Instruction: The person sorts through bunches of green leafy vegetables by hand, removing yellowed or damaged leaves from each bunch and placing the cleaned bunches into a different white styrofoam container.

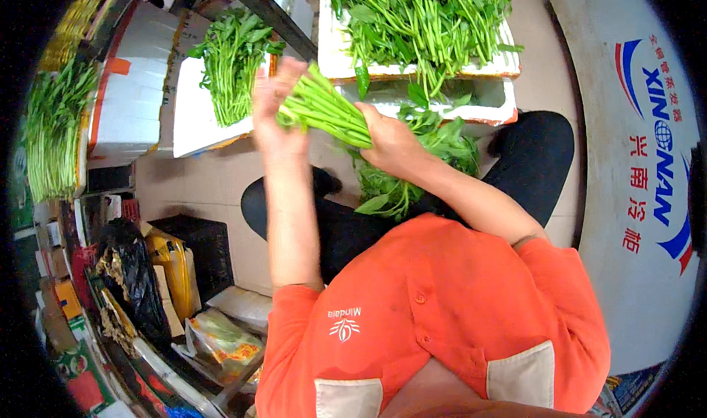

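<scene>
My right hand is closed round a bunch of leafy green vegetables, gripping its stems. The cut ends point to the upper left, and the leaves spread below the hand over my lap. Blurred, my left hand is raised beside the cut ends with its fingers spread; whether the palm touches them cannot be told. Beyond the hands, a large heap of the same greens lies on a white foam box. Another bunch rests on a white foam lid to the left.
An open foam box stands under the heap. At the far left are more greens and a taped white box. A black crate and plastic bags sit lower left. A large white cabinet runs along the right.
</scene>
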Demonstrator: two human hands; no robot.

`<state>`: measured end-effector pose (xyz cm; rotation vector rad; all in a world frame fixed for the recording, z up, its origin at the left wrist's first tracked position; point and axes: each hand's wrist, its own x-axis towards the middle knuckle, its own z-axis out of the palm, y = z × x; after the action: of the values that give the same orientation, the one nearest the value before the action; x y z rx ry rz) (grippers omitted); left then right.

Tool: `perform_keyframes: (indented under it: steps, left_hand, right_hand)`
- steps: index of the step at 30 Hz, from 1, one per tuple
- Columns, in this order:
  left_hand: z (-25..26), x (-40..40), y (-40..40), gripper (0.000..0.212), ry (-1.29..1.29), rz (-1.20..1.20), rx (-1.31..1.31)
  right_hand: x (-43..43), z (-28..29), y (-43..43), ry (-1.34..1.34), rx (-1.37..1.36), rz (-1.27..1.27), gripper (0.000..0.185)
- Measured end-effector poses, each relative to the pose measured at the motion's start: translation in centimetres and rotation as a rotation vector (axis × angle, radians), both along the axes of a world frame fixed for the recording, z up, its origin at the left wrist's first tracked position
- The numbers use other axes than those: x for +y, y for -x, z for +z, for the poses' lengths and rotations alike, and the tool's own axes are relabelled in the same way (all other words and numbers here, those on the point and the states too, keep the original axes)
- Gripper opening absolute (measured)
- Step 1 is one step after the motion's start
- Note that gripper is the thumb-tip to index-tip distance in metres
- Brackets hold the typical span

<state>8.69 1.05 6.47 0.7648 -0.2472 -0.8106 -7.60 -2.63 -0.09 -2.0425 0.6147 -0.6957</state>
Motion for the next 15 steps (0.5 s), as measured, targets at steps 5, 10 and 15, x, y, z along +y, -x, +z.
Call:
perform_keyframes:
  steps: [5,10,15]
  left_hand:
    - [7.4,1.8,-4.4,0.069,-0.149,0.149,-0.926]
    - [11.0,3.2,3.5,0.111,-0.485,-0.44,-2.249]
    - [8.3,3.9,2.9,0.085,-0.54,-0.34,-2.415]
  right_hand:
    - [-2.0,4.2,1.8,0.171,0.365,0.04,0.048]
    - [-3.0,7.3,2.3,0.534,0.447,0.139,0.025]
    - [-2.4,11.2,3.0,0.702,0.328,0.265,0.019]
